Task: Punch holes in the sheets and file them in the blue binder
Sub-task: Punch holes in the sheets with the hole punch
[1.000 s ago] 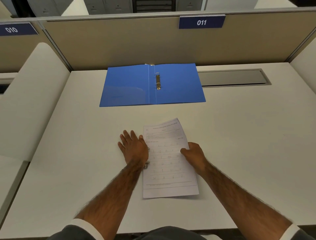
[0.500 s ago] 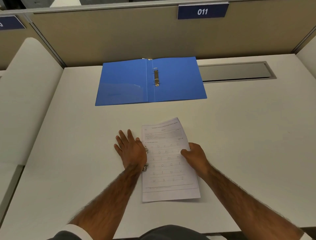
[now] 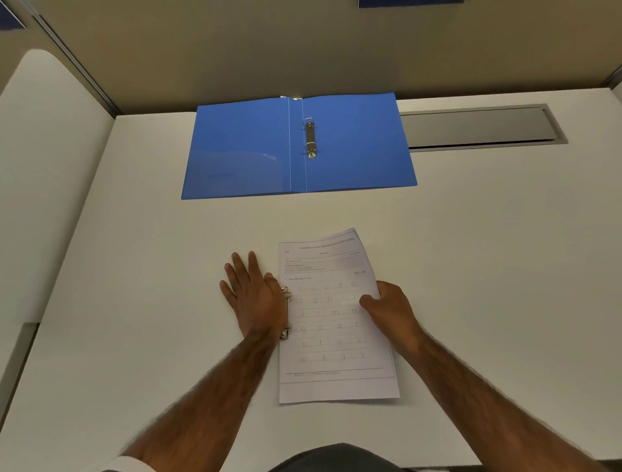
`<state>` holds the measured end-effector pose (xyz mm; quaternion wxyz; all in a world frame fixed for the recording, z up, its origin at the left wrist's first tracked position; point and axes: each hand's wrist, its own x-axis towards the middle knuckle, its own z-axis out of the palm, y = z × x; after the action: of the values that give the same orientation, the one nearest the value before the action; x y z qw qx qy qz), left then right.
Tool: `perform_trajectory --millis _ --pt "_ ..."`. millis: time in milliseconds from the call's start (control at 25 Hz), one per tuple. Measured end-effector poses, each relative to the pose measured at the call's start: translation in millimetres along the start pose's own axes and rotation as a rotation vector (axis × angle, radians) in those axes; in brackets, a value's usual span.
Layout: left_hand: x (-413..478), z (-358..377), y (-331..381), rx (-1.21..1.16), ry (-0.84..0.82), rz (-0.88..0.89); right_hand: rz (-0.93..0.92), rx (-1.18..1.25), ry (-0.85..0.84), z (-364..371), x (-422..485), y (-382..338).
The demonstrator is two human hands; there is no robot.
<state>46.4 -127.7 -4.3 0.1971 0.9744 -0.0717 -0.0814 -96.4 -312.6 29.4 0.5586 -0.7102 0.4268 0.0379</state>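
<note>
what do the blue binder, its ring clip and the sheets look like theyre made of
Blue binder: probably thin plastic, smooth and semi-gloss; its left cover shows a pale sheen.
Ring clip: metal, polished; the rings glint.
Sheets: thin matte paper with black print; the edges fan out at the far corner.

The hole punch [image 3: 285, 333] lies almost wholly under the flat left hand [image 3: 255, 296], with only bits of metal showing at the left edge of the sheets [image 3: 333, 340], whose number cannot be told. The fingertips of the right hand [image 3: 392, 311] are out of sight at the sheets' right edge, thumb on top. The page's small print is too fine to read, and the top edge cuts off the blue sign [image 3: 410, 2].
</note>
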Motion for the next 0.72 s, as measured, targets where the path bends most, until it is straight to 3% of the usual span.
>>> perform_trajectory --millis 440,640,720 --pt "-4.8 -12.6 10.1 -0.027 -0.041 -0.001 0.024 0.017 0.001 -1.7 0.8 -2.2" --pt "-8.6 -43.8 -0.6 -0.302 0.002 -0.018 0.012 0.055 0.009 -2.0 -7.1 -5.4" --pt "-22.7 -54.0 -11.0 -0.425 -0.099 -0.079 0.019 0.068 0.028 -7.6 -10.1 -8.4"
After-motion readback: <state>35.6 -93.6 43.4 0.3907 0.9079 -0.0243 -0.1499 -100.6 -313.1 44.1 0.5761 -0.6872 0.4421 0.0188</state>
